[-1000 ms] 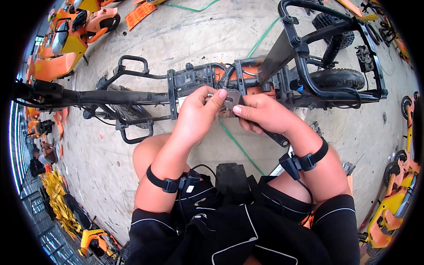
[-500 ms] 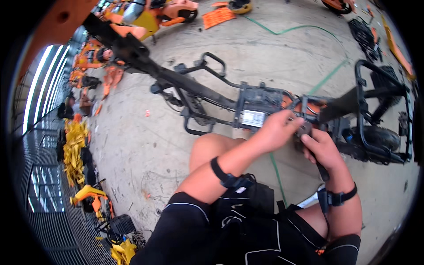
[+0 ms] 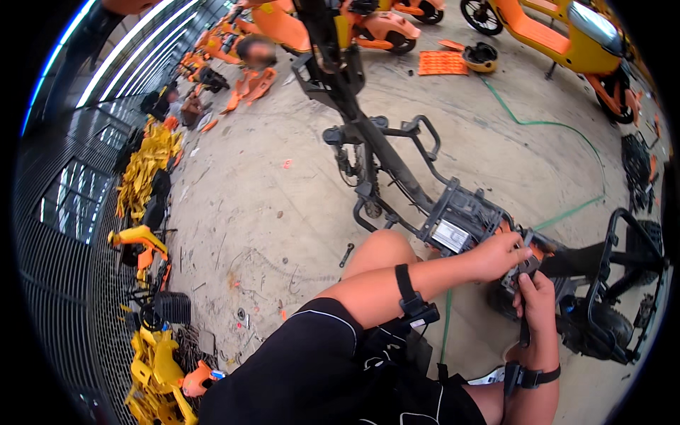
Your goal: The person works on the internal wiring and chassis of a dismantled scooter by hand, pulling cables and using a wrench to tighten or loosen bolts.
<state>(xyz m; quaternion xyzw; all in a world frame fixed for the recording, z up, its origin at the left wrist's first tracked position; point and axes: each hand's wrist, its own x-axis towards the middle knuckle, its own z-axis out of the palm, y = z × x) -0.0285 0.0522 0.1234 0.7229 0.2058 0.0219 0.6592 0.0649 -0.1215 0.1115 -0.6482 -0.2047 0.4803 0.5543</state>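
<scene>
Both my hands meet over the rear half of a stripped black scooter frame [image 3: 404, 166]. In my right hand [image 3: 537, 303] is a dark-handled tool that looks like a ratchet wrench [image 3: 525, 333], its handle pointing down out of the fist. The fingers of my left hand [image 3: 499, 256] are closed at the tool's rounded head, where the thumb and fingertips pinch; any small part between them is too hidden to make out. Beside the left hand, a silver box [image 3: 450, 236] with a label sits in the frame's middle tray. Orange parts [image 3: 542, 249] show behind the fingers.
A loose wrench [image 3: 346, 255] lies on the concrete floor by my knee. A green hose [image 3: 552, 123] runs across the floor. Yellow panels [image 3: 147, 170] are heaped along the left wall. Scooters, a helmet [image 3: 480, 57] and an orange mat [image 3: 443, 63] are at the back, with people at far left.
My view has swung left, so the scooter frame now sits further right and lower, and more scooters show at the back. Both hands stay together at the tool.
</scene>
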